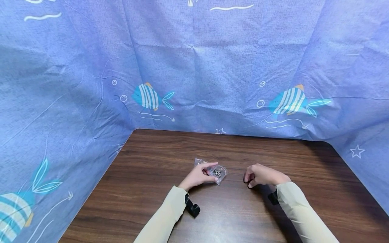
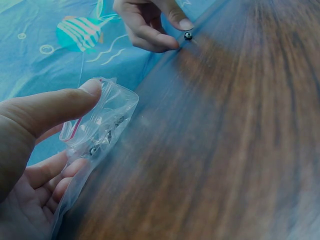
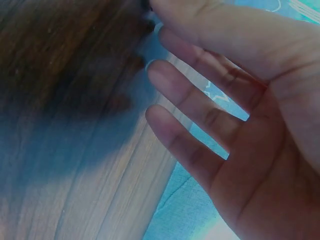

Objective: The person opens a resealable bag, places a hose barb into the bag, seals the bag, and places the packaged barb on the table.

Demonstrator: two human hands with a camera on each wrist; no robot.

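Observation:
My left hand [image 1: 199,175] holds a small clear zip bag [image 2: 120,102] with a red line along its seal. The thumb lies against the seal side and curled fingers are at the other side. Small, shiny metal pieces [image 1: 217,173] lie inside the bag. To the right, my right hand [image 1: 263,174] is low over the table, thumb and forefinger pointing down with a gap between them. A small, dark, shiny metal nut or bead [image 2: 188,36] is by the right thumb tip; whether they touch is unclear. The other right fingers extend loosely in the right wrist view.
The brown wood-grain table [image 1: 164,145] extends around both hands. A blue fish-print cloth [image 1: 225,67] hangs behind it and along its sides. Another clear plastic part [image 1: 199,161] shows behind the left hand; whether it belongs to the same bag is unclear.

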